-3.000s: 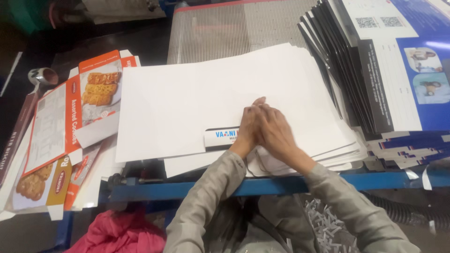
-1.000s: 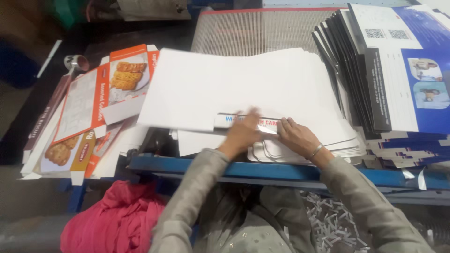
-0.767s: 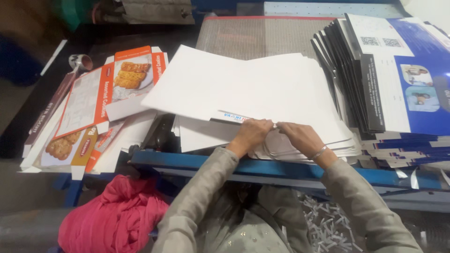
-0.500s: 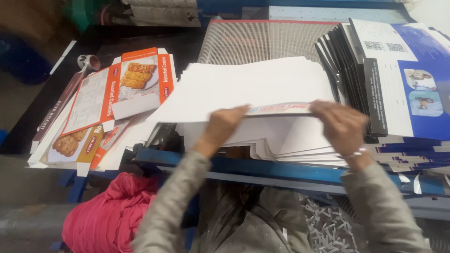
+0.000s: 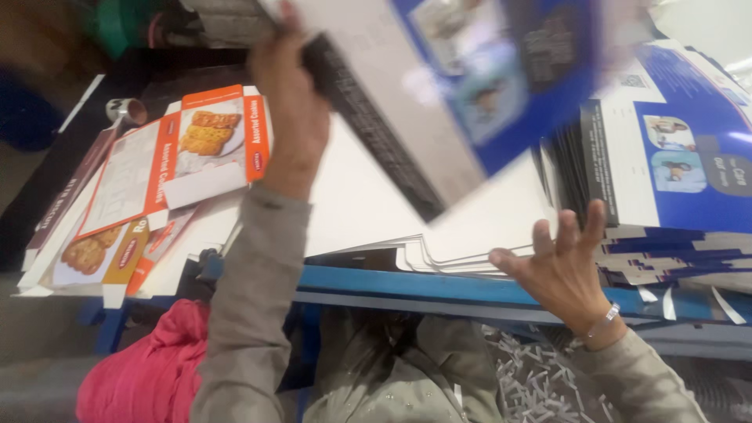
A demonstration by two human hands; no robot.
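Note:
My left hand [image 5: 288,102] is raised high and grips the edge of a large printed card sheet [image 5: 462,86], blue and white with pictures, which is flipped up and blurred. Its printed face is toward me. My right hand [image 5: 565,266] hovers open with fingers spread, just off the sheet's lower right, above the front edge of a stack of white sheets [image 5: 368,211] on the blue table [image 5: 407,286]. A bracelet sits on the right wrist.
A tall fanned stack of blue printed sheets [image 5: 674,172] lies at right. Flat orange and white biscuit cartons [image 5: 157,180] are at left, with a tape roll [image 5: 125,110] behind them. A pink cloth [image 5: 149,368] and paper shreds [image 5: 533,384] lie below the table.
The top sheet has been lifted from the stack and turned over, its printed side showing. My left hand went up with it; my right hand let go and dropped open.

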